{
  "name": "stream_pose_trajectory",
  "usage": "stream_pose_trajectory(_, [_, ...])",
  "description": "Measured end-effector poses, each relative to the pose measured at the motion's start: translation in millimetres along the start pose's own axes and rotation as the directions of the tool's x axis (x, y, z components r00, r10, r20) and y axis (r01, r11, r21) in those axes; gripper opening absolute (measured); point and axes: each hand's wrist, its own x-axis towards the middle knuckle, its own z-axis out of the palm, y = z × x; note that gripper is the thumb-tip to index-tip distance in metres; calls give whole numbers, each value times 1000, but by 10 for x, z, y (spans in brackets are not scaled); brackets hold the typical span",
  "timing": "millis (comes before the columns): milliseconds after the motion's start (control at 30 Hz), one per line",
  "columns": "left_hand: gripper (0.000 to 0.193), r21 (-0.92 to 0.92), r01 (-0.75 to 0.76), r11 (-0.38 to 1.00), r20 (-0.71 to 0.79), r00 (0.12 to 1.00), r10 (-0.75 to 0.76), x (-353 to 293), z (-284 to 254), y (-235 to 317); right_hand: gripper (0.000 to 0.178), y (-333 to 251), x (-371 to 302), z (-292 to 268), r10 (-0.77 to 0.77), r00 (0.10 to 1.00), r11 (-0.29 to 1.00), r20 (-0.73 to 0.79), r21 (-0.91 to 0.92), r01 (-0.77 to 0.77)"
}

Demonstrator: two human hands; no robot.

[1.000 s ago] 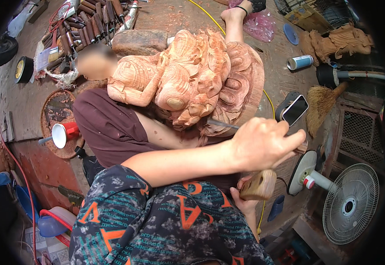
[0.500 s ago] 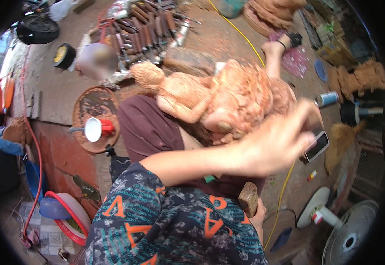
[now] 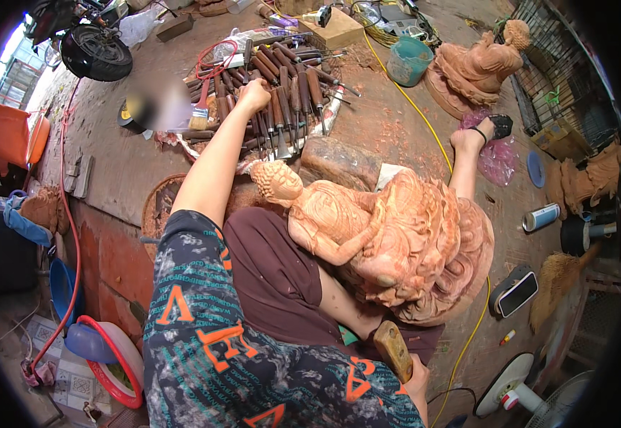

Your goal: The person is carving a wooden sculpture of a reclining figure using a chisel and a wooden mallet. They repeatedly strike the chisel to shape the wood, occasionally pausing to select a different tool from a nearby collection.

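My left hand [image 3: 255, 96] is over the pile of wooden-handled chisels [image 3: 282, 114], its fingers curled down among the handles. Whatever lies under those fingers is hidden. My right hand [image 3: 416, 385], low at the right of my lap, is closed around a worn wooden mallet [image 3: 394, 349], head up. Across my legs lies a carved wooden statue [image 3: 339, 214] of a seated figure, its curly-haired head to the left and its round petalled base to the right. A dark wooden block [image 3: 339, 162] sits just beyond it.
A second carved statue [image 3: 478, 68] and a green bucket [image 3: 409, 60] stand at the far right. A yellow cord [image 3: 414, 96] crosses the floor. On the right are a phone [image 3: 517, 294], a spray can [image 3: 541, 217] and a fan [image 3: 506, 385]. A brush [image 3: 198, 118] lies beside the chisels.
My left hand has swung from above the statue's right side to the chisels at the far left. The mallet stays in my right hand. The view has shifted, revealing more of the far floor.
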Motion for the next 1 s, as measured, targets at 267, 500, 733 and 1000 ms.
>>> stream_pose_trajectory(267, [56,-11,-105,994,-234,967,100,180,-180,-250,47,-2,63,-29,73,996,997,41,-33,-72])
stream_pose_trajectory(500, [19,-241,32,970,-4,999,-34,257,-229,-763,47,-3,78,-20,79,997,995,26,-71,-77])
stream_pose_trajectory(733, [14,-170,104,980,-69,991,-117,-75,-407,-853,46,105,52,-18,109,993,987,39,-119,-104])
stream_pose_trajectory(1000, [12,-449,160,879,10,985,-174,-99,-345,-796,39,-65,92,12,-58,998,996,-18,-64,56])
